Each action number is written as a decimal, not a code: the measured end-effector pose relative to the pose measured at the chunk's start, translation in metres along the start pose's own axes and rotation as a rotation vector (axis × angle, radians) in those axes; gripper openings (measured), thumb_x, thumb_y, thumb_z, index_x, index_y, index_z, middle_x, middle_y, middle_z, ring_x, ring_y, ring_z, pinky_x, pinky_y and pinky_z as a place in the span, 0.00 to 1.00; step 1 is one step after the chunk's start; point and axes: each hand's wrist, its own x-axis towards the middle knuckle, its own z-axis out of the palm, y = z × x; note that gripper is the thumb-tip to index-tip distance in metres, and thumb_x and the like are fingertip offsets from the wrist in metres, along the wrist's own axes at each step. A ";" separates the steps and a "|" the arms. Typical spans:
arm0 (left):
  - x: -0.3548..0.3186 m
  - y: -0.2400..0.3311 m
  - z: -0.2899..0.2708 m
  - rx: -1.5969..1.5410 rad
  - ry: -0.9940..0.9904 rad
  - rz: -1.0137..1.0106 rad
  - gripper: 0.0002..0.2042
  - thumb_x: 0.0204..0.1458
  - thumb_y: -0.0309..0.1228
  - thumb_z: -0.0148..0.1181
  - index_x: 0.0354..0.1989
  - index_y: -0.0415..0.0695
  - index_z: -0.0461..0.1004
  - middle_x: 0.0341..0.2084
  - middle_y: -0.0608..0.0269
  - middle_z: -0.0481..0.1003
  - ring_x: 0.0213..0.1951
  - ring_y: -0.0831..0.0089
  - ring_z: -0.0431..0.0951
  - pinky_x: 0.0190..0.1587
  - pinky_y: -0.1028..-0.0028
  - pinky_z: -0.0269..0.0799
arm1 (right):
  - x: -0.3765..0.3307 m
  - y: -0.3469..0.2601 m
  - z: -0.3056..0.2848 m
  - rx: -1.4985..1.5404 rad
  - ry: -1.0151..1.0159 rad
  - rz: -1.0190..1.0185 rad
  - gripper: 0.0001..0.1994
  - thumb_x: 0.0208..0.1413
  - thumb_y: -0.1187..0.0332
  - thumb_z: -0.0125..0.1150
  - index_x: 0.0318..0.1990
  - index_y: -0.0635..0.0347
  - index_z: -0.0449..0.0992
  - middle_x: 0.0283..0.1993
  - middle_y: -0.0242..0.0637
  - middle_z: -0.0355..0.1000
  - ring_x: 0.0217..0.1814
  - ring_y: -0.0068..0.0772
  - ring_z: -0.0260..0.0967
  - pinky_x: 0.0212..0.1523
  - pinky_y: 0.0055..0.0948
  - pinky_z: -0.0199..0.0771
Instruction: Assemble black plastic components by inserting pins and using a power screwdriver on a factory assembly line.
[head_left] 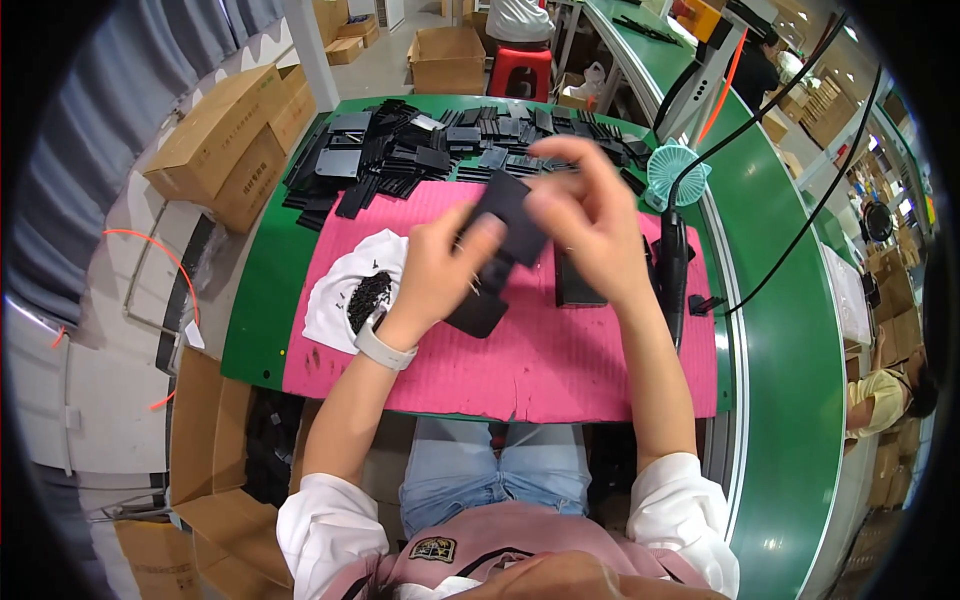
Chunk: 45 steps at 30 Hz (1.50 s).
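Over the pink mat [560, 370], both hands are raised around one flat black plastic part [508, 228]. My left hand [440, 270] grips its lower left side, with a white wristband just below on the wrist. My right hand [590, 215] pinches its upper right edge, fingers slightly blurred. A second black part [478, 312] lies on the mat under the hands. Another dark flat part [575, 285] rests on the mat to the right.
A white sheet with a heap of small black screws [366, 298] lies left of my hands. Many black flat parts [420, 150] are stacked at the green table's far side. A small teal fan [676, 172], a black electric screwdriver [672, 265], cardboard boxes [225, 140] and a conveyor [790, 330] surround the table.
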 end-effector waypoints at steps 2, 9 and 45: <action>0.005 -0.029 -0.014 -0.722 0.041 -0.231 0.19 0.59 0.47 0.49 0.35 0.40 0.71 0.17 0.68 0.65 0.17 0.75 0.64 0.20 0.73 0.60 | 0.003 0.018 -0.005 0.050 0.215 0.012 0.19 0.49 0.71 0.60 0.50 0.61 0.69 0.34 0.48 0.74 0.31 0.32 0.76 0.33 0.29 0.73; -0.006 -0.039 -0.022 -1.487 0.069 -0.388 0.27 0.60 0.54 0.42 0.45 0.38 0.67 0.23 0.66 0.61 0.19 0.76 0.60 0.19 0.76 0.57 | -0.028 0.098 0.011 -0.931 -0.242 -0.037 0.18 0.45 0.71 0.63 0.47 0.57 0.74 0.34 0.43 0.72 0.41 0.49 0.72 0.39 0.41 0.74; -0.032 -0.022 0.019 -0.626 0.219 -0.296 0.21 0.56 0.21 0.54 0.58 0.40 0.61 0.48 0.63 0.70 0.48 0.76 0.72 0.53 0.75 0.66 | -0.048 0.052 0.042 -0.329 -0.016 0.205 0.17 0.55 0.64 0.59 0.50 0.61 0.68 0.34 0.40 0.71 0.33 0.33 0.72 0.37 0.28 0.71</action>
